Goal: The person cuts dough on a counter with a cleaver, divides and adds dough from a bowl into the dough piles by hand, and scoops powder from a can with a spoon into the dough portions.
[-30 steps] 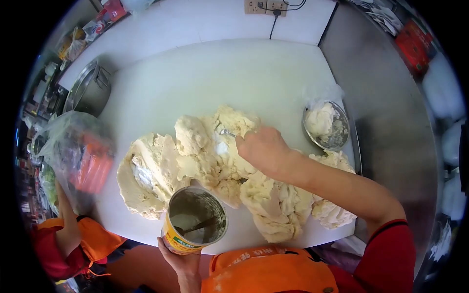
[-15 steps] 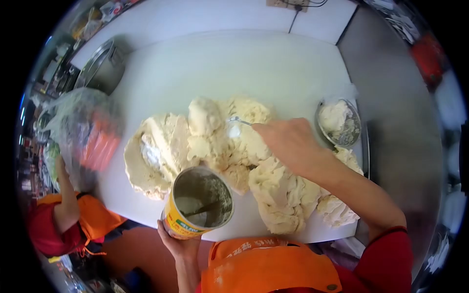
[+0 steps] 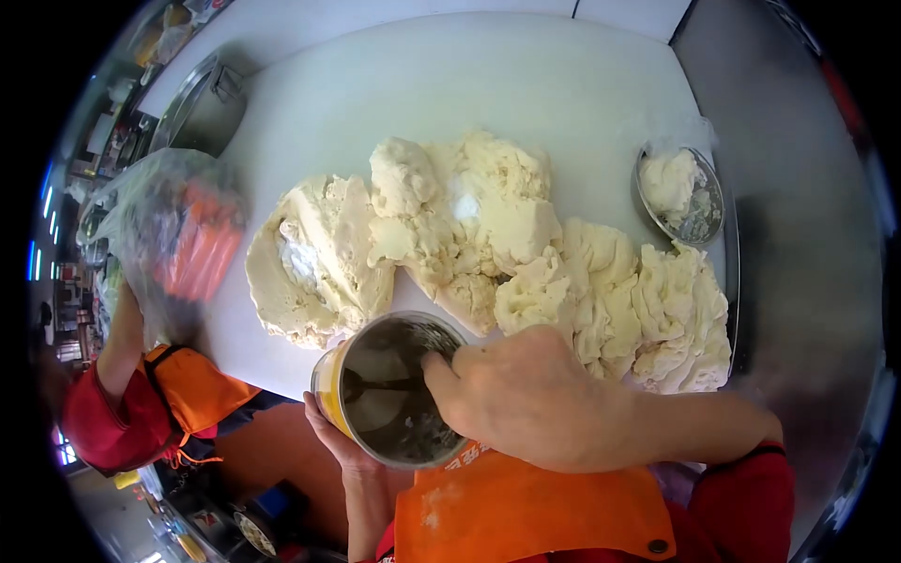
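My left hand [image 3: 343,446] grips a large yellow-labelled can [image 3: 328,394] from below and the side, its open mouth tilted up toward me. A little white powder clings inside, beside a dark streak. My right hand [image 3: 521,394] is closed, thumb and fingertips at the can's right rim; the spoon it held a moment earlier is hidden by the hand and can. Beyond the can lie big lumps of pale dough: a left lump [image 3: 328,253] with white powder in a hollow, a middle lump [image 3: 497,202] with a small white powder pile, and a right lump [image 3: 610,291].
A metal bowl [image 3: 709,220] with a white, soft mass stands at the right of the white worktop [image 3: 450,80]. A steel pot [image 3: 211,113] sits back left. At left, another person's arm [image 3: 122,342] is by a clear bag [image 3: 150,216] with orange-red contents.
My right hand has drawn back from the middle dough with the spoon and come to the can's mouth. White powder remains on the dough. The view has shifted.
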{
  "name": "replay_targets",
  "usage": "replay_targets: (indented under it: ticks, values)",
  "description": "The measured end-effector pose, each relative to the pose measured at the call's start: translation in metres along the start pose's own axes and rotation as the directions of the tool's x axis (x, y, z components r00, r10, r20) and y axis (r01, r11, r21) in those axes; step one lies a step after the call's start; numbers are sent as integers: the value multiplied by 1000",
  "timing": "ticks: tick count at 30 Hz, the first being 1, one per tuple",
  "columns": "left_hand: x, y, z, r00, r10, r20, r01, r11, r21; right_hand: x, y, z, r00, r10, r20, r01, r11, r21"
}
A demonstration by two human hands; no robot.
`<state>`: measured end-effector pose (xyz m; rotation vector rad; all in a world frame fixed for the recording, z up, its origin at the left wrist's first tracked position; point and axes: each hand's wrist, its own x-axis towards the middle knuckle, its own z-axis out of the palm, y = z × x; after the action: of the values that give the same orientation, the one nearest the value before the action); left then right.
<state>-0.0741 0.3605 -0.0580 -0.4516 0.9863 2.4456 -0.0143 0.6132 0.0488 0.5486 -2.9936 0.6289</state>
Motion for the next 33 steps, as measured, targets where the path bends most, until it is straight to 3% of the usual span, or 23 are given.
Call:
replay_targets:
  ticks: [2,5,8,9,14,18,24,30,33]
  values:
    - [3,-1,-12,997,41,-68,-39,999,23,7,0,6,999,7,-32,-7,1000,0]
    - [8,-1,-25,997,82,-3,-82,996,23,10,1,8,1000,18,-18,-18,999,-36]
    - [5,3,-18,983,86,161,-105,989,109,12,2,10,999,20,26,-18,998,-57]
    - [4,3,-15,986,84,144,-96,992,80,12,2,9,999,22,40,-19,998,-60]
    - [7,4,-16,999,50,3,-50,999,16,22,0,8,988,27,150,-21,999,-40]
    - [12,1,-13,989,102,103,-114,986,122,30,1,-1,929,-20,369,-7,997,73]
    - [5,-5,-19,992,46,116,-60,992,115,23,-1,33,946,55,321,-138,960,243]
    - [-3,-6,-29,997,-30,-66,33,998,56,6,8,44,973,61,223,-132,939,317]
    - [-6,-11,-32,992,-92,-90,95,995,25,-2,12,40,962,157,222,-227,915,335]
